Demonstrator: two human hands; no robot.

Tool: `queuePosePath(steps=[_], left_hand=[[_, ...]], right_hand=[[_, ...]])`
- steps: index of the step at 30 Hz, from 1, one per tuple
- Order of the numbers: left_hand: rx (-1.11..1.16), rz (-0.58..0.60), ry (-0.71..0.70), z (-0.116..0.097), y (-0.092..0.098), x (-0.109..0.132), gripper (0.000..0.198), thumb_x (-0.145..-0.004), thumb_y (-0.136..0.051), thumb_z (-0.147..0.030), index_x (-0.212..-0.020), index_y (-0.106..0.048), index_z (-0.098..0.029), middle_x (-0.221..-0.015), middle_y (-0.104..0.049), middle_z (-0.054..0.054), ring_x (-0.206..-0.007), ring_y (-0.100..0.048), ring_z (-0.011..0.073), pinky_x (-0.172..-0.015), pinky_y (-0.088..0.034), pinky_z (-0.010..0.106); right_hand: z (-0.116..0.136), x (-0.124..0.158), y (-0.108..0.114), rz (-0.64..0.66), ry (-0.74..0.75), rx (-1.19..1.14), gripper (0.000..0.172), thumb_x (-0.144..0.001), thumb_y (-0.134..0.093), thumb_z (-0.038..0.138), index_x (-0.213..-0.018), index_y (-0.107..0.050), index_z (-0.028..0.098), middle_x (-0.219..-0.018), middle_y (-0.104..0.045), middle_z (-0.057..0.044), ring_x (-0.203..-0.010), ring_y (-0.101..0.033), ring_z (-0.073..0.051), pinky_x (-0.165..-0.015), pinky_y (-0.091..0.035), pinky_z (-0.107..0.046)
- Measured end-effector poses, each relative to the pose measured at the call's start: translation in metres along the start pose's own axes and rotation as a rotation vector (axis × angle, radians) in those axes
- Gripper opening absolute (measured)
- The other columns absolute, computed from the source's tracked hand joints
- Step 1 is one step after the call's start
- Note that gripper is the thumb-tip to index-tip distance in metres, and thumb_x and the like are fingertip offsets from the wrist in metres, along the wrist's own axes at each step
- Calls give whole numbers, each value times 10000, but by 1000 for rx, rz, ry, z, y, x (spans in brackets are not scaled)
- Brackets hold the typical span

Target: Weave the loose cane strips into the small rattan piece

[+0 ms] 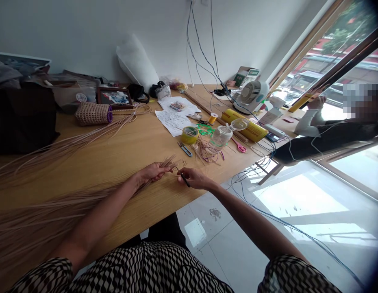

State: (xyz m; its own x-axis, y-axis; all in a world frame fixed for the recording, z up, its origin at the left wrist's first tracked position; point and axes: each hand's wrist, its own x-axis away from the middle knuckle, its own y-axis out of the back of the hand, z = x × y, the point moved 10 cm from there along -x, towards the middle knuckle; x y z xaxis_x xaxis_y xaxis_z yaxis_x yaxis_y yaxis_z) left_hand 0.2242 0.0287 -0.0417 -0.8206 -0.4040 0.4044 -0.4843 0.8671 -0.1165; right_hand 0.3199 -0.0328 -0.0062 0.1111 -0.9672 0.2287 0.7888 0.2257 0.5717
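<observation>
My left hand is closed around the end of a long bundle of thin tan straw strands that lies across the wooden table. The strand tips fan out just past its fingers. My right hand is closed on a small dark tool, its tip touching the strand ends near the table's front edge.
A second straw bundle runs toward a woven pouch. Yellow tape roll, small snips, pink scissors, a clear lidded jar, papers, a fan and cables lie beyond. Another person sits at the right.
</observation>
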Motion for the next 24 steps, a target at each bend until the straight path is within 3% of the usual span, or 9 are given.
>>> queuePosePath(steps=[8,14,21,24], left_hand=[[50,-1,1,0,3,1,426,-679,-688,-485,-900,-579,-138,-451,-285,-109,-346,-177,18,-353,-100,165],[-9,-6,28,2,0,1,446,-654,-695,-516,-864,-572,-142,-451,-314,-105,-343,-191,18,-353,-98,173],[-43,-4,17,0,-3,3,481,-663,-682,-537,-908,-589,-133,-467,-313,-103,-357,-195,17,-363,-102,175],[-26,-1,19,0,-2,3,452,-683,-671,-516,-902,-586,-130,-461,-307,-105,-356,-188,17,-360,-105,173]], right_hand=[[3,3,6,-84,84,5,394,-779,-555,512,-760,-625,125,-547,-415,44,-502,-325,-60,-459,-247,-201],[0,4,5,-78,63,21,396,-765,-580,481,-926,-641,125,-614,-516,19,-523,-383,-71,-474,-276,-197],[7,6,6,-123,112,73,401,-786,-549,508,-726,-640,123,-560,-453,27,-520,-332,-67,-480,-265,-202],[3,6,5,-121,70,63,420,-769,-563,524,-794,-658,115,-584,-491,15,-523,-368,-72,-486,-287,-207]])
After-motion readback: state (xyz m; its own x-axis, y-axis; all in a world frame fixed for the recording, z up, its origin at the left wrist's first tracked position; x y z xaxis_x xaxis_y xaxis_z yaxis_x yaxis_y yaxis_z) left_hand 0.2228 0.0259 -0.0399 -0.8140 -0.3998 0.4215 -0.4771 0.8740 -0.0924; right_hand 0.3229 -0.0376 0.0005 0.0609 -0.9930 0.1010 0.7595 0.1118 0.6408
